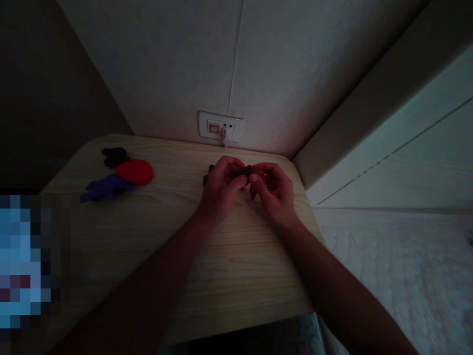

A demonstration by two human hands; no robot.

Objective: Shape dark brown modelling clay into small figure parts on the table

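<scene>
Both hands meet over the far middle of a light wooden table [221,256]. My left hand [220,187] and my right hand [275,190] have their fingers curled and pinched together on a small dark piece [246,171] held between them. What the piece is cannot be made out in the dim light. A bit of another dark thing [207,176] shows on the table just left of my left hand.
At the table's far left lie a red disc [135,171], a purple piece [105,188] and a black piece [114,156]. A wall socket [220,126] with a plug sits behind the hands. A white bed surface [399,266] lies to the right.
</scene>
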